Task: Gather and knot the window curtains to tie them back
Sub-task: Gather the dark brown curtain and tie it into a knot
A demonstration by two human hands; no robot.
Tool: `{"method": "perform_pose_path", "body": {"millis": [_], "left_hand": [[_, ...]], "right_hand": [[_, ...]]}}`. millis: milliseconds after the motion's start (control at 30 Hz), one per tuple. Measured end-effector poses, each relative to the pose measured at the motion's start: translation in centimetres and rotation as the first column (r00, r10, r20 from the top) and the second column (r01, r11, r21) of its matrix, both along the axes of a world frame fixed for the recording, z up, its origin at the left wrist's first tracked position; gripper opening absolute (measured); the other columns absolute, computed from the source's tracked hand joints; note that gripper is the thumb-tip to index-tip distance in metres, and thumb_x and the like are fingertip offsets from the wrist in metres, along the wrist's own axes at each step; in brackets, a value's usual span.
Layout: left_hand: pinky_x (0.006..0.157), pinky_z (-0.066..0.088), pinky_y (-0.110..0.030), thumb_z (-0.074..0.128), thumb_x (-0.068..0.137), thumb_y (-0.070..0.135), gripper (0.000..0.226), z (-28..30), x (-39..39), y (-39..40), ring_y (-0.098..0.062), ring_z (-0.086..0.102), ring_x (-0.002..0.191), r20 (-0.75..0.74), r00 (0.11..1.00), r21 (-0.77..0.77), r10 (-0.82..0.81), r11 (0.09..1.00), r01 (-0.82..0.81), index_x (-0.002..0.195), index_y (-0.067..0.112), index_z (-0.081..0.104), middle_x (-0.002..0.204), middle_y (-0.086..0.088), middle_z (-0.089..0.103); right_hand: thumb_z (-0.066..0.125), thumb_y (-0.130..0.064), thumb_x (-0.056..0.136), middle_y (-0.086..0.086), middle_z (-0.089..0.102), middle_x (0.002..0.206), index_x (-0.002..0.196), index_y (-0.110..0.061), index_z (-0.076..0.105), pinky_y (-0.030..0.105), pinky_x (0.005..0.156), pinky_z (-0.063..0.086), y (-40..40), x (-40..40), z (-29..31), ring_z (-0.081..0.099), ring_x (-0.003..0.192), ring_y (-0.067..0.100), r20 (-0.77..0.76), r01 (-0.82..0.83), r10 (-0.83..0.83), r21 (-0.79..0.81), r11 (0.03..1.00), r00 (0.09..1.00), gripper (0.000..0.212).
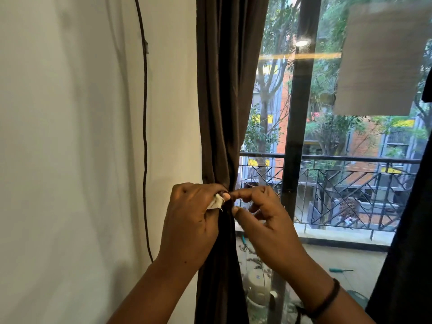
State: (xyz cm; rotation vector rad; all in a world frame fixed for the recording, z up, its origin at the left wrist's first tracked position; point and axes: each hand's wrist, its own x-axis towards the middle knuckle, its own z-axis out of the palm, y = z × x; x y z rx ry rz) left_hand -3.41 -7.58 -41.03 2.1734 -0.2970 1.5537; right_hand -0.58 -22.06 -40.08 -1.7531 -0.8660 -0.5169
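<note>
A dark brown curtain [222, 94] hangs gathered into a narrow bunch at the window's left edge. At waist height it is cinched by a tie, and a frayed white end of the tie [216, 202] sticks out. My left hand [191, 220] is closed around the bunch and that white end. My right hand [264, 213] pinches the dark part of the tie at the cinch with thumb and forefinger. A second dark curtain [411, 230] hangs at the far right edge.
A white wall [81, 136] with a dark cable [145, 136] running down it lies to the left. Behind the glass are a black window post [297, 127], a balcony railing [339, 183], and a white pot [257, 286] on the balcony floor.
</note>
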Motion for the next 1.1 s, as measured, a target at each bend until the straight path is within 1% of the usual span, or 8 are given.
{"method": "perform_pose_path", "body": {"millis": [67,167,400,567,700,833,967,1100], "left_hand": [[0.077,0.041,-0.019,0.052,0.086,0.026,0.022,-0.1,0.0,0.1,-0.012,0.05,0.093,0.027,0.999,-0.022,-0.019,1.0,0.019,0.098,0.018,0.068,0.092,0.013,0.064],[0.079,0.039,-0.012,0.052,0.085,0.022,0.018,-0.8,-0.4,-0.6,-0.006,0.045,0.095,0.045,0.997,-0.017,-0.066,0.998,0.067,0.101,0.023,0.063,0.096,0.013,0.064],[0.078,0.054,-0.037,0.041,0.084,0.028,0.028,-2.4,-0.6,-1.9,-0.015,0.057,0.094,-0.082,0.977,-0.068,-0.197,0.979,0.192,0.109,0.03,0.052,0.101,-0.003,0.065],[0.081,0.052,-0.023,0.047,0.084,0.022,0.033,-2.3,-1.4,-1.8,-0.001,0.054,0.098,-0.053,0.966,-0.008,-0.251,0.968,0.251,0.115,0.031,0.054,0.104,0.007,0.06],[0.089,0.047,-0.019,0.054,0.083,0.019,0.026,-3.6,-1.2,-1.7,-0.007,0.051,0.108,0.044,0.975,0.068,-0.22,0.974,0.217,0.108,0.025,0.057,0.122,0.003,0.053],[0.074,0.047,-0.021,0.056,0.083,0.027,0.021,-5.5,-0.8,-0.8,-0.008,0.054,0.085,0.044,0.998,0.102,-0.044,0.994,0.04,0.097,0.014,0.065,0.094,0.002,0.063],[0.054,0.031,-0.01,0.038,0.095,0.04,0.026,-5.2,-1.2,-1.7,-0.006,0.048,0.06,-0.116,0.988,0.063,0.102,0.994,-0.095,0.086,0.022,0.055,0.067,0.008,0.057],[0.037,0.039,-0.02,0.023,0.099,0.045,0.034,-5.5,-1.1,-2.4,-0.008,0.044,0.043,-0.145,0.983,0.079,0.117,0.991,-0.106,0.08,0.027,0.045,0.053,0.009,0.05]], "right_hand": [[0.056,-0.014,0.092,-0.01,0.062,0.083,0.092,-0.021,0.071,0.005,0.064,0.042,-0.4,-0.3,1.0,0.055,0.07,-0.011,-0.226,-0.139,0.169,0.144,0.98,0.959,0.016],[0.057,-0.024,0.09,-0.008,0.068,0.073,0.087,-0.021,0.075,0.019,0.065,0.046,-1.1,0.0,2.0,0.056,0.061,0.001,-0.4,-0.184,0.215,0.115,0.976,0.891,0.019],[0.063,-0.021,0.084,0.003,0.065,0.072,0.081,-0.017,0.071,0.021,0.059,0.046,-1.6,0.2,1.9,0.051,0.064,0.015,-0.488,-0.251,0.273,0.112,0.962,0.829,0.01],[0.07,-0.029,0.066,0.007,0.062,0.077,0.077,-0.017,0.069,0.028,0.067,0.045,-2.6,1.0,1.6,0.056,0.072,0.017,-0.583,-0.349,0.399,0.202,0.915,0.708,0.017],[0.069,-0.03,0.068,0.01,0.061,0.076,0.079,-0.009,0.065,0.028,0.066,0.045,-2.4,1.2,1.5,0.056,0.069,0.018,-0.553,-0.303,0.395,0.253,0.919,0.734,0.024],[0.063,-0.022,0.086,0.012,0.057,0.069,0.088,0.008,0.056,0.025,0.055,0.044,-1.7,0.6,1.4,0.054,0.06,0.017,-0.465,-0.136,0.228,0.223,0.965,0.855,0.031],[0.052,-0.035,0.093,0.006,0.061,0.072,0.085,-0.012,0.057,0.034,0.061,0.047,-0.6,-0.5,1.2,0.056,0.065,0.019,-0.222,0.1,-0.083,0.07,0.992,0.972,0.025],[0.035,-0.043,0.095,-0.003,0.05,0.065,0.078,-0.019,0.046,0.035,0.057,0.042,-0.5,-1.0,1.5,0.051,0.062,0.017,0.082,0.238,-0.228,-0.134,0.962,0.97,0.031]]}}
